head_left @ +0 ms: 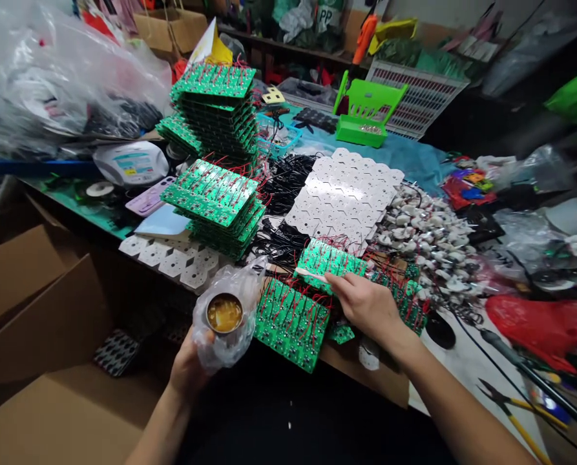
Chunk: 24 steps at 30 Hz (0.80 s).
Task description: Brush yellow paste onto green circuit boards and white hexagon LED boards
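Observation:
My left hand (189,363) is closed round a small round tin (224,314) of amber, sticky-looking paste. A crumpled clear plastic bag (250,284) wraps the tin. Between the fingers of my right hand (370,309) is a thin white stick (311,276), pointing left; its tip is too blurred to make out. Beneath the stick lies a green circuit board panel (334,255) with red wires. Another wired circuit board panel (288,329) sits nearer to me, at the table edge between my hands.
Tall stacks of green boards (215,187) stand at the left. White perforated sheets (346,194) lie mid-table beside a heap of small white wired parts (428,239). Yellow-handled cutters (515,413) and a black cable are at the right. Open cardboard boxes (41,284) stand lower left.

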Motion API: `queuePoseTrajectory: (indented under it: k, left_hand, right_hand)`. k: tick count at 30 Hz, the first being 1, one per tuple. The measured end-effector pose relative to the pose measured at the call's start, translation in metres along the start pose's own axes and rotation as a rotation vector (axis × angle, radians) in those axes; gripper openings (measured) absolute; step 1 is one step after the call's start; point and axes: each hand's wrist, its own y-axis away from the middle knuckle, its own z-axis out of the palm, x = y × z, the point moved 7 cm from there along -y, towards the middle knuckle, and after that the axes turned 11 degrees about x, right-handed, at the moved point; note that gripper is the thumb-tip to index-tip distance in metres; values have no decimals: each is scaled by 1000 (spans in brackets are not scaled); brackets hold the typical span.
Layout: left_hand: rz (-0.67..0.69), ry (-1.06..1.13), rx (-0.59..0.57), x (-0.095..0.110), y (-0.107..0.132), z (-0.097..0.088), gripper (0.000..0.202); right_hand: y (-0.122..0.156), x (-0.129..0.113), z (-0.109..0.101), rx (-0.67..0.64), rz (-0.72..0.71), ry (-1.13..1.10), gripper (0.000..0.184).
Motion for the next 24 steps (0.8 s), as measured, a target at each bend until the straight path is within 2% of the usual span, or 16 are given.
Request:
queuePoseTrajectory:
  k: [4,9,12,14,16,20,22,24]
  left_hand:
    - [20,-38,5,-2,-4,-6,69]
    - [-1,-62,25,-4,-7,-8,75]
    - [-24,-49,61,-6,-8,-12,79]
    - [-26,-47,78,-7,-9,-15,80]
    - [-25,-61,74,-8,-9,-15,80]
    - [-48,-61,73,-6,-9,-13,79]
    - [-68,-34,100,-5,-9,-12,78]
    - [-84,-18,121,-3,-8,-9,80]
  right_hand:
    - [-11,0,8,-35,-44,60,33]
    - [-44,41,15,-58,126,196,34]
    - [-48,57,10,-19,202,207,34]
    - [-38,53,1,28,183,178,34]
    - [-20,40,-7,39,111,116,33]
    - [12,11,-15,-13,-28,34,31]
    - [13,8,-12,-41,-50,53,32]
    - [4,16,-5,-68,-26,103,35]
